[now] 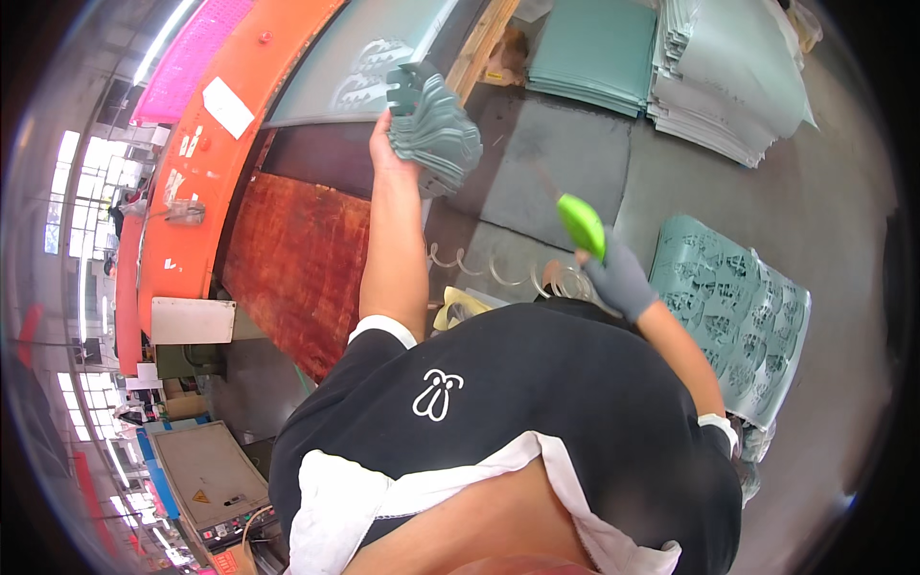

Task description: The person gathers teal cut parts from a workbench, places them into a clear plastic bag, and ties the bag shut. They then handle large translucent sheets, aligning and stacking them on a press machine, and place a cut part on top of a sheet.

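My bare left hand (386,151) is raised and wrapped round a stack of thin grey-green cut pieces (436,132) with wavy, notched edges. The pieces fan out to the right of my fingers, beside the sheet on the orange machine. My right hand (621,280), in a grey glove, closes on a tool with a bright green handle (582,226). That tool points up and to the left; its far end is thin and blurred, so its kind is unclear. The two hands are well apart.
Left stands the orange machine (220,158), with a reddish-brown board (292,259) beside it and a grey-green sheet (331,81) on its bed. Sheet stacks (589,57) lie far right. Near my right arm are punched sheets (733,307) and a coiled clear hose (508,273).
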A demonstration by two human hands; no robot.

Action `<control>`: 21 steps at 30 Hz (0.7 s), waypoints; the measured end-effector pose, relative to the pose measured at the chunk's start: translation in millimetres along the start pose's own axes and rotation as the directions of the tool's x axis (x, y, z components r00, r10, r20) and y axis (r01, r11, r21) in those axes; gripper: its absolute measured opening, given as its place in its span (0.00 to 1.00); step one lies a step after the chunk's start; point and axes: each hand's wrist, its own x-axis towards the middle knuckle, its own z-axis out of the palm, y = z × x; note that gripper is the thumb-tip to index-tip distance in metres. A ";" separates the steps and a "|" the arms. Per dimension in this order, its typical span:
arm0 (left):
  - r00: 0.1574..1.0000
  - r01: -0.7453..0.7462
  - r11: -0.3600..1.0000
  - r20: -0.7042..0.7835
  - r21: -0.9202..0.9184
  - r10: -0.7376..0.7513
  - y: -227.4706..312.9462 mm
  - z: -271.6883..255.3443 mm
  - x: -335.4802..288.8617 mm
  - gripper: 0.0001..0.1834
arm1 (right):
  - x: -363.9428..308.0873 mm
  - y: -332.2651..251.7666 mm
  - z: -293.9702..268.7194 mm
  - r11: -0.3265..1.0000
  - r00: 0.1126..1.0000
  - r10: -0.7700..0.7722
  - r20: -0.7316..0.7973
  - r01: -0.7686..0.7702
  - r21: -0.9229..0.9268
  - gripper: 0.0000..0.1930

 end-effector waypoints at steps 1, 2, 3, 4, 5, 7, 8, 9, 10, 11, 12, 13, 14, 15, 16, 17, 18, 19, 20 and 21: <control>0.981 -0.100 0.980 -0.148 0.175 0.126 -5.5 6.1 1.5 0.24 | -6.8 -3.6 -1.8 0.998 0.994 -0.053 0.091 0.056 -0.025 0.20; 0.934 -0.162 0.924 -0.249 0.347 0.257 -10.5 9.4 -1.4 0.23 | -13.6 -6.3 -2.5 0.963 0.957 -0.244 0.155 0.258 -0.079 0.19; 0.941 -0.152 0.959 -0.262 0.238 0.214 -13.4 13.2 -2.5 0.22 | -10.0 -9.0 -2.0 0.988 0.987 -0.135 0.086 0.140 -0.062 0.19; 0.957 -0.140 0.983 -0.239 0.115 0.164 -15.9 15.8 -2.6 0.21 | -4.3 -11.5 0.0 0.996 0.996 -0.090 -0.005 0.090 -0.012 0.19; 0.974 -0.116 0.993 -0.197 -0.014 0.111 -18.2 15.8 -4.5 0.20 | -1.4 -12.6 0.5 0.999 0.997 0.006 -0.077 -0.003 0.049 0.19; 0.987 -0.101 0.990 -0.117 0.103 0.113 -18.6 16.4 -4.5 0.19 | -0.3 -13.7 -6.5 0.998 0.997 -0.060 -0.049 0.060 -0.006 0.19; 0.993 -0.060 0.987 -0.095 0.146 0.075 -11.8 20.8 -5.0 0.19 | -4.1 -15.3 -2.4 0.993 0.993 -0.113 0.039 0.115 -0.042 0.18; 0.986 -0.030 0.980 -0.153 0.199 0.061 -10.1 22.2 -7.8 0.19 | -9.8 -15.3 0.8 0.982 0.978 -0.169 0.122 0.178 -0.069 0.18; 0.996 0.010 0.988 -0.088 0.151 0.003 -9.6 23.5 -11.6 0.19 | -10.4 -15.1 1.6 0.980 0.975 -0.194 0.109 0.197 -0.021 0.18; 0.995 -0.049 0.987 -0.082 0.152 0.062 -18.2 22.8 -11.7 0.20 | -9.1 -13.9 -2.2 0.995 0.994 -0.100 0.039 0.099 0.024 0.18; 0.980 -0.125 0.978 -0.136 0.164 0.148 -28.8 21.9 -11.3 0.21 | -6.3 -13.6 -4.2 0.995 0.999 -0.028 -0.036 0.031 0.090 0.18; 0.963 -0.207 0.960 -0.134 0.189 0.234 -34.4 23.5 -9.6 0.21 | -1.7 -13.6 -5.7 0.987 0.993 0.045 -0.108 -0.027 0.160 0.19; 0.961 -0.203 0.968 -0.161 0.145 0.225 -34.7 26.8 -8.7 0.19 | -3.8 -13.6 -5.6 0.999 0.994 -0.051 -0.096 0.053 0.015 0.18; 0.951 -0.225 0.954 -0.168 0.199 0.259 -35.4 28.7 -11.4 0.18 | -9.5 -13.4 -3.0 0.986 0.985 -0.165 -0.042 0.166 0.006 0.17; 0.941 -0.244 0.937 -0.174 0.252 0.291 -37.3 30.9 -13.4 0.17 | -15.8 -13.5 0.4 0.980 0.980 -0.198 0.023 0.199 -0.016 0.17; 0.928 -0.263 0.918 -0.183 0.298 0.325 -39.4 34.6 -13.5 0.17 | -16.5 -13.4 0.1 0.958 0.957 -0.283 0.067 0.285 -0.021 0.17; 0.923 -0.293 0.898 -0.149 0.330 0.355 -42.2 36.7 -15.6 0.15 | -8.7 -14.1 3.5 0.989 0.989 -0.148 -0.020 0.148 -0.009 0.18; 0.901 -0.312 0.884 -0.187 0.348 0.391 -45.1 38.0 -16.9 0.16 | -6.2 -13.1 2.2 0.992 0.991 -0.129 -0.030 0.129 -0.014 0.18; 0.873 -0.331 0.871 -0.231 0.364 0.429 -48.5 39.2 -16.0 0.16 | -3.3 -12.1 -1.0 0.993 0.991 -0.119 -0.052 0.119 -0.020 0.19; 0.847 -0.363 0.847 -0.242 0.389 0.474 -50.2 40.8 -13.4 0.16 | 1.9 -12.1 -4.4 0.993 0.990 -0.116 -0.078 0.114 -0.026 0.19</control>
